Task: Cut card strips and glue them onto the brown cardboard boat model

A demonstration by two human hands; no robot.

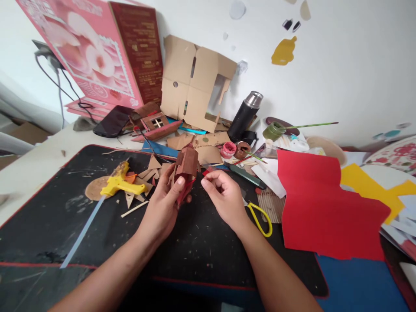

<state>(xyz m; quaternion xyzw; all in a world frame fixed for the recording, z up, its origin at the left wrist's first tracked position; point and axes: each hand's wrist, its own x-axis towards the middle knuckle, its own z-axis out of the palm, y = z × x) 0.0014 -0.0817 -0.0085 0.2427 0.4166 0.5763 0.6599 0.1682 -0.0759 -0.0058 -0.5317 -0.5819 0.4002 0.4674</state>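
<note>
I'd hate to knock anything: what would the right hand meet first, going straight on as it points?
The right hand would likely meet the brown model in the left hand, though depth is unclear.

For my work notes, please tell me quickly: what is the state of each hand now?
Left hand: closed around the brown model.
Right hand: closed in a pinch, seemingly on a small red piece.

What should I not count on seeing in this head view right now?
Head view:
- Brown cardboard model: lower part hidden by the left hand.
- Red scrap: mostly hidden by the right hand; whether it is pinched is unclear.
- Yellow-handled scissors: blades mostly behind the right hand.
- Pink box: side-panel print too small.
- Floral item: cut off by the right edge.
</note>
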